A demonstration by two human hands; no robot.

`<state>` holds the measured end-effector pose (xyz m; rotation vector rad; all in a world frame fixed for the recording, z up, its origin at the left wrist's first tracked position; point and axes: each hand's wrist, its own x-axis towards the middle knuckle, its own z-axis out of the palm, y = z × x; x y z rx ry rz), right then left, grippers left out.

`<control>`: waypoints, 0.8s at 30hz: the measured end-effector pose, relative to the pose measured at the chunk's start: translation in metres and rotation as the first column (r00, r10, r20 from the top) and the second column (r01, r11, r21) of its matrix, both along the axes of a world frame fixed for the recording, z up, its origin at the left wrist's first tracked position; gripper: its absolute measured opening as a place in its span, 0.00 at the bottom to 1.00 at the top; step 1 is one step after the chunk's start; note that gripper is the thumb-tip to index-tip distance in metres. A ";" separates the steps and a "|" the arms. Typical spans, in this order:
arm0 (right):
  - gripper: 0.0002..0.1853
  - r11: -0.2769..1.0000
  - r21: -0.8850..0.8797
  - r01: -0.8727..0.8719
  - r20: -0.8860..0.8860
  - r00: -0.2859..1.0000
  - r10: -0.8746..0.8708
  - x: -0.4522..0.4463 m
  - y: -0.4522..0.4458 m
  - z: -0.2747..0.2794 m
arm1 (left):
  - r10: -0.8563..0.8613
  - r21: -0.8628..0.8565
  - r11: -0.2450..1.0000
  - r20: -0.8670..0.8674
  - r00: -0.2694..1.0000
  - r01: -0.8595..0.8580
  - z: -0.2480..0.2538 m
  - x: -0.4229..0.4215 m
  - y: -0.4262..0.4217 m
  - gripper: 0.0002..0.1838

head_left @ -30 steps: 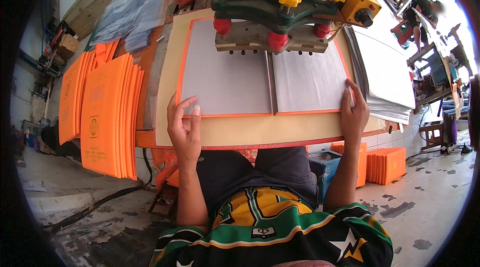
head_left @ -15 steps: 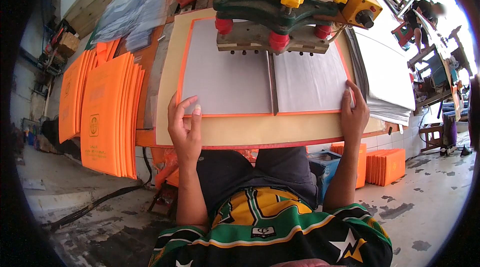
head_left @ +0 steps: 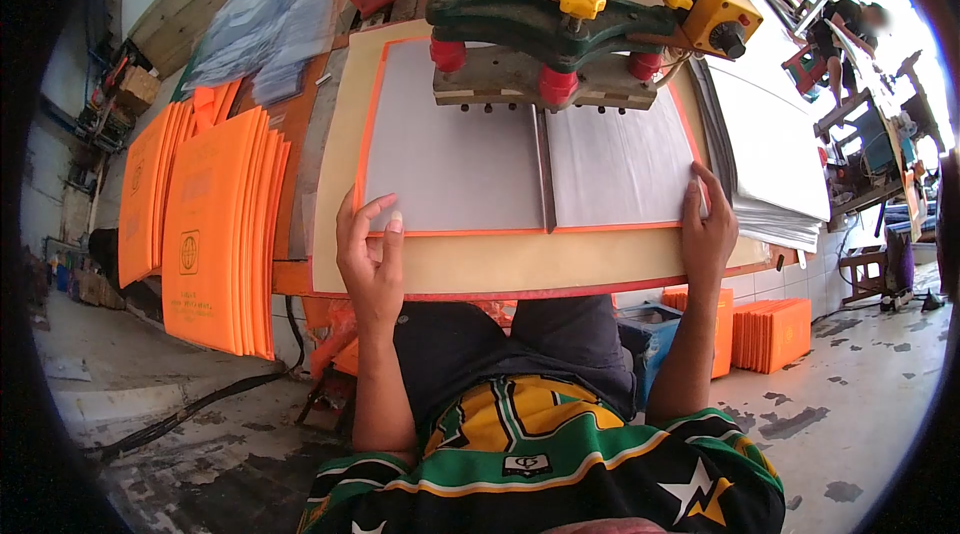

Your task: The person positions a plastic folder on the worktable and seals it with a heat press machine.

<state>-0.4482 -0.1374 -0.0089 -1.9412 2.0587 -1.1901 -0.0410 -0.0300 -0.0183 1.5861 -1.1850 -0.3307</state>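
Observation:
An orange folder [head_left: 460, 164] lies spread open on a tan board, its inside lined with whitish sheets and a dark spine strip down the middle. My left hand [head_left: 372, 259] grips its near left corner, thumb and forefinger over the edge. At the near right edge, my right hand [head_left: 708, 224] pinches the folder's side between thumb and fingers. A press head [head_left: 540, 74] with red knobs and a dark bar hangs over the far half of the folder and hides part of it.
Orange folders [head_left: 220, 234] stand in stacks on the left, below clear plastic sheets [head_left: 265, 24]. White sheets [head_left: 770, 154] are piled at the right. A yellow control box [head_left: 720, 19] sits beside the press. More orange stacks [head_left: 770, 334] rest on the floor. Another person [head_left: 845, 39] is at the far right.

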 end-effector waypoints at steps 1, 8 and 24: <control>0.20 1.000 0.000 0.001 -0.001 1.000 -0.001 -0.001 0.000 -0.001 | 0.001 0.015 1.000 -0.049 0.999 0.000 0.004 -0.002 0.001 0.15; 0.20 1.000 -0.003 -0.003 -0.006 1.000 0.003 -0.001 0.000 -0.001 | -0.009 -0.030 1.000 -0.013 1.000 0.009 -0.005 0.002 -0.001 0.15; 0.20 0.997 0.073 0.022 0.022 0.999 -0.024 0.004 0.003 0.008 | -0.013 -0.004 1.000 -0.050 0.999 0.013 0.003 -0.002 0.001 0.14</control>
